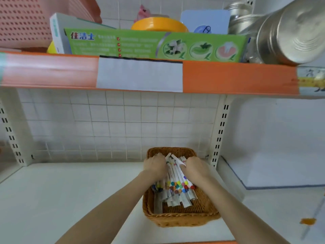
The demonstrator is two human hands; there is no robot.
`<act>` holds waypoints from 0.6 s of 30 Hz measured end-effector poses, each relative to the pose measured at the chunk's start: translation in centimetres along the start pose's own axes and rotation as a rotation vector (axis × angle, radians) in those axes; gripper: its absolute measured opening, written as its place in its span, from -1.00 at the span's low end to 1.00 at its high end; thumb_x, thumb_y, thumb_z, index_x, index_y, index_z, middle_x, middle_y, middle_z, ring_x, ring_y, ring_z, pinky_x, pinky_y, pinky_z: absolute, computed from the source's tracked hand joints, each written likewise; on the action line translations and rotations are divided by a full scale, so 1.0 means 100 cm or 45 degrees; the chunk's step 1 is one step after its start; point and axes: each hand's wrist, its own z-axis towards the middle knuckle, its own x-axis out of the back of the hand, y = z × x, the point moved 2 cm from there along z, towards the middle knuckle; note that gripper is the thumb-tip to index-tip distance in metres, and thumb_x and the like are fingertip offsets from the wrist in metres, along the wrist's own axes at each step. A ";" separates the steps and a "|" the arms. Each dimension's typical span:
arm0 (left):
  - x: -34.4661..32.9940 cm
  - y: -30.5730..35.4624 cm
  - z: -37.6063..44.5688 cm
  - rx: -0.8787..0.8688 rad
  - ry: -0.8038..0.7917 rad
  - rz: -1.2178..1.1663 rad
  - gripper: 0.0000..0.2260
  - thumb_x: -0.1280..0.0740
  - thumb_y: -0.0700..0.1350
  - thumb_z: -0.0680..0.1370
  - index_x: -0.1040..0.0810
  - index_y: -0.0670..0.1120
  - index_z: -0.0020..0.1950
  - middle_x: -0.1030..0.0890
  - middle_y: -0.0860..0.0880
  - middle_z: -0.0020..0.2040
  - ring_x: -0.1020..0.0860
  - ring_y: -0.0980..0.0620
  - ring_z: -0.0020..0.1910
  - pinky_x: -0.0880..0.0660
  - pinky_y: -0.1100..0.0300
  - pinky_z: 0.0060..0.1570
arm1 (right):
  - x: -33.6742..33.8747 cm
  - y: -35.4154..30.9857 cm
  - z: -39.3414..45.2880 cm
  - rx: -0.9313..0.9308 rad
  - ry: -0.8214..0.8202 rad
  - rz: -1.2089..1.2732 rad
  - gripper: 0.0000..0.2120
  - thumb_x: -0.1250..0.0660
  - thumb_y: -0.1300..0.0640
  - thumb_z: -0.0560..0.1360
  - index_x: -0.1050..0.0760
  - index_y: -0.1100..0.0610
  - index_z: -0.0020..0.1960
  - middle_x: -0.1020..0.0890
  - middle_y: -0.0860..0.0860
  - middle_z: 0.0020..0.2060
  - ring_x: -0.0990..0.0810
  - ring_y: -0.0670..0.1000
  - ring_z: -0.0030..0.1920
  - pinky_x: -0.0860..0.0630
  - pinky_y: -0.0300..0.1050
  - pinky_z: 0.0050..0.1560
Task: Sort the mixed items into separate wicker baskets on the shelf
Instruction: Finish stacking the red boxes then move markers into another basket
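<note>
Both hands on markers inside wicker basket.

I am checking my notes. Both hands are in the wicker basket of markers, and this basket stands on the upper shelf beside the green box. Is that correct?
Not quite. In the head view the wicker basket stands on the lower shelf, below the green box. Both the left hand and right hand are in it, on the markers.
</note>
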 end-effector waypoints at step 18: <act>0.038 -0.099 -0.099 0.341 0.232 -0.093 -0.82 0.00 -0.14 0.67 -0.32 -0.20 0.14 -0.57 -0.22 0.03 -0.54 -0.23 -0.03 -0.33 0.04 -0.22 | -0.008 -0.119 -0.040 0.425 -0.111 0.417 -0.71 -0.15 0.08 0.60 -0.42 0.19 0.25 -0.57 0.11 -0.05 -0.49 0.07 -0.18 -0.30 -0.13 -0.36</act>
